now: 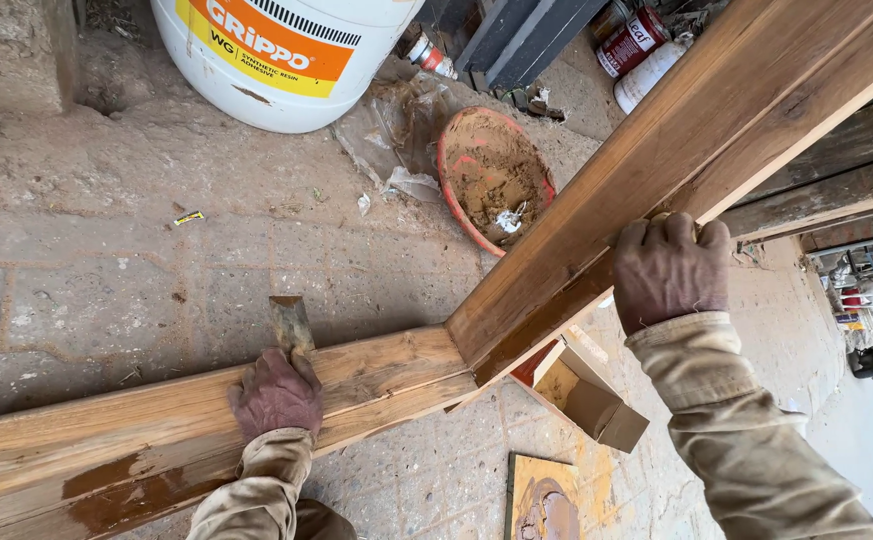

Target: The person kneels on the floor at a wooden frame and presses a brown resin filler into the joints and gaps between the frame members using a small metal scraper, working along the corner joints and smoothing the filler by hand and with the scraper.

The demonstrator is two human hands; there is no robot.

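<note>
Paved floor, wooden frame (557,250) corner.
Filling underway: left hand (277,395) grips scraper (291,325) beside the joint; right hand (669,270) clasps the upper rail. Next, pressing filler flat.

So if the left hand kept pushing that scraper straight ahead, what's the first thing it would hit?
Past the scraper in the left hand lies bare paving; farther on, probably the white bucket, though depth is unclear.
</note>
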